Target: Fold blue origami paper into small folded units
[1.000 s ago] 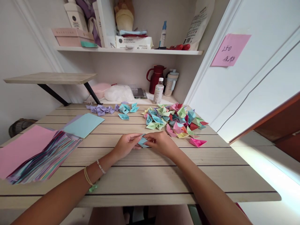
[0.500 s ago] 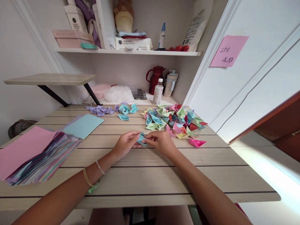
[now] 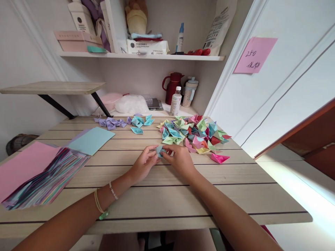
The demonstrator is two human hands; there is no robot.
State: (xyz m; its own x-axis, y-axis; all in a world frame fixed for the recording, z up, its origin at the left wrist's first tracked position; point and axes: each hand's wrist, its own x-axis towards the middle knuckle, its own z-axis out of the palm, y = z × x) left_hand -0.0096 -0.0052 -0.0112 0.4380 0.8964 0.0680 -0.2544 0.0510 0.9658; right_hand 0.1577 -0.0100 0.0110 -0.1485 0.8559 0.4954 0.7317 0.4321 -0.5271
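Observation:
Both my hands meet over the middle of the wooden table (image 3: 183, 198). My left hand (image 3: 143, 163) and my right hand (image 3: 178, 158) pinch a small folded light-blue paper piece (image 3: 159, 150) between their fingertips, just above the tabletop. Most of the piece is hidden by my fingers. Right behind my hands lies a heap of several folded paper boats (image 3: 193, 134) in pink, green, blue and red. One pink boat (image 3: 220, 158) lies apart to the right of my right hand.
A fanned stack of coloured paper sheets (image 3: 44, 174) lies at the left, with a light-blue sheet (image 3: 90, 139) beside it. Purple and blue folded pieces (image 3: 123, 122) line the back. A bottle (image 3: 175, 101), a red jug (image 3: 172, 85) and a shelf stand behind.
My hands have closed in on each other and lifted the blue piece a little. It looks smaller and more tightly folded than before.

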